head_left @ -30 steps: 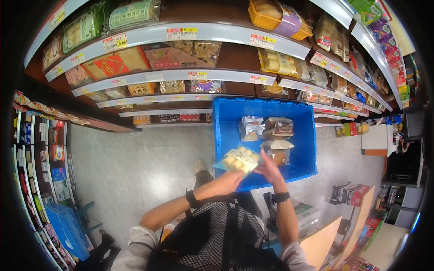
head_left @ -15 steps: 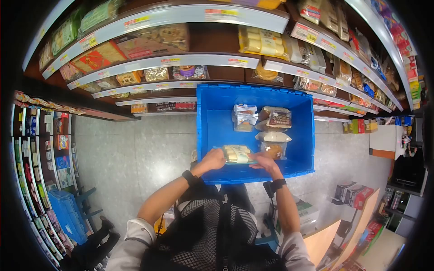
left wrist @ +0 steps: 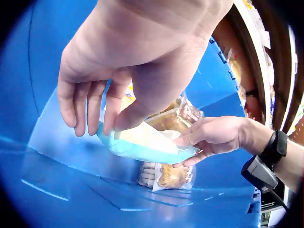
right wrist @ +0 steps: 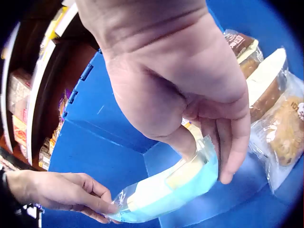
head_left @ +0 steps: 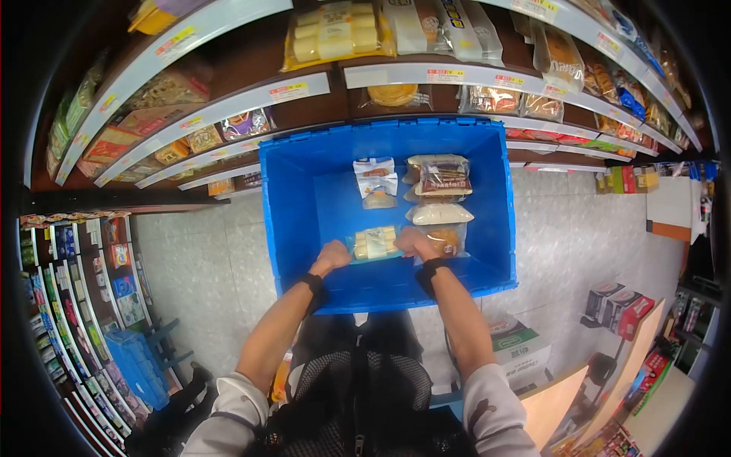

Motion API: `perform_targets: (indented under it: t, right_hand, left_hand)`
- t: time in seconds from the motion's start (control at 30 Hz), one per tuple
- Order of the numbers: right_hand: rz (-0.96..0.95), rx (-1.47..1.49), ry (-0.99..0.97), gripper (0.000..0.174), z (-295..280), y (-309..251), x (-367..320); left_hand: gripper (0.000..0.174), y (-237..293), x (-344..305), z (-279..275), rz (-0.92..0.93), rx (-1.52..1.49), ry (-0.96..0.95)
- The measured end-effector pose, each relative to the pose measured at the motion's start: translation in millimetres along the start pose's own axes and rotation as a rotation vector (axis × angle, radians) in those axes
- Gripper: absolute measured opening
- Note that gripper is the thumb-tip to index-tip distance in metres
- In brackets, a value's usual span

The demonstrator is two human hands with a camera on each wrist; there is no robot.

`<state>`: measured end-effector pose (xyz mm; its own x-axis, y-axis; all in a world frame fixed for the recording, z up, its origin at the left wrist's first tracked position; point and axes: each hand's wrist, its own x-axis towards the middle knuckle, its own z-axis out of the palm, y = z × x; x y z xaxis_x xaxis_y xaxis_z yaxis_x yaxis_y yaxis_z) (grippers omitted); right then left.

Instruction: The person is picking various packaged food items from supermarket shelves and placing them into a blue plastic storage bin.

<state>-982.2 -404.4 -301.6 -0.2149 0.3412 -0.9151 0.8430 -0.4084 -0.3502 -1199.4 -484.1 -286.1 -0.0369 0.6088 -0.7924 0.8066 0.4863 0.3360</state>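
Observation:
A packet of pale bread rolls [head_left: 375, 242] with a light blue underside is held low inside the blue crate [head_left: 301, 179], near its front wall. My left hand [head_left: 333, 256] pinches one end of it between thumb and fingertips, as the left wrist view shows close up. At the other end, my right hand [head_left: 415, 241] grips the packet with thumb and fingers, seen again in the right wrist view. Right beside that hand lies a bagged brown bun [head_left: 444, 241]. Behind the bun are a pale-topped packet [head_left: 440, 214] and a brown-labelled bread packet [head_left: 444, 177].
A white-and-orange snack packet [head_left: 375, 178] lies toward the crate's back wall. Shelves with price labels and bagged breads [head_left: 335, 34] rise just beyond the crate. Boxes [head_left: 620, 306] stand on the floor at right, and a blue folded crate [head_left: 137, 365] is at far left.
Both hands have lowered the packet of rolls from over the crate's front left edge down into it. The packet now lies level between them. The head view has shifted to the right.

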Motion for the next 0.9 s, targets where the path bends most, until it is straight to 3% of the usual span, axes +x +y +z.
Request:
perform_targets:
  t: [0.13,0.27,0.33,0.37,0.43,0.47,0.53,0.6,0.63,0.67,0.7,0.73,0.77,0.8,0.83,0.87,0.9]
  right_hand:
    - [0.066,-0.063,-0.049,0.032,5,5,41]
    - [0.035,-0.011,-0.035,0.032,0,1,64]
    - [0.1,-0.212,-0.066,0.031,0,1,78]
    - [0.01,-0.385,0.097,0.029,10,8,84]
    - [-0.023,-0.388,0.153,0.029,24,28,116]
    - [-0.064,-0.385,0.229,0.03,30,37,131]
    - [-0.057,-0.39,0.142,0.034,25,30,125]
    - [0.075,-0.494,-0.196,0.052,24,20,127]
    - [0.078,-0.495,-0.209,0.052,58,74,148]
    - [0.188,-0.482,-0.166,0.067,80,112,185]
    - [0.298,-0.467,-0.124,0.086,110,99,248]
    - [0.301,-0.465,-0.134,0.086,87,118,196]
    - [0.271,-0.273,-0.024,0.097,70,76,175]
    - [0.244,-0.085,0.085,0.11,47,26,156]
    - [0.25,-0.087,0.075,0.11,47,26,158]
    - [0.175,-0.057,0.195,0.11,44,26,164]
    - [0.099,-0.026,0.315,0.109,42,27,170]
  left_hand:
    - [0.032,-3,32,11,-0.095,0.024,-0.015]
    - [0.03,-16,56,29,-0.147,-0.081,0.165]
    - [0.027,-15,60,36,-0.084,-0.18,0.241]
    - [0.027,-15,66,39,-0.1,-0.187,0.226]
    - [0.027,-17,86,42,-0.275,-0.378,-0.071]
    - [0.027,-19,94,47,-0.292,-0.384,-0.086]
    - [0.028,-32,114,64,-0.269,-0.281,-0.137]
    - [0.024,-40,126,77,-0.295,-0.292,-0.164]
    - [0.026,-34,127,77,-0.303,-0.284,-0.244]
    - [0.029,-27,128,74,-0.306,-0.273,-0.322]
    - [0.029,-19,126,69,-0.313,-0.272,-0.329]
    - [0.038,-9,121,61,-0.302,-0.398,-0.309]
    - [0.049,-4,120,60,-0.29,-0.525,-0.288]
    - [0.049,-5,127,70,-0.299,-0.527,-0.295]
    - [0.059,-10,138,83,-0.294,-0.481,-0.135]
    - [0.071,-17,150,94,-0.288,-0.432,0.025]
    - [0.078,-26,164,98,-0.244,-0.549,-0.037]
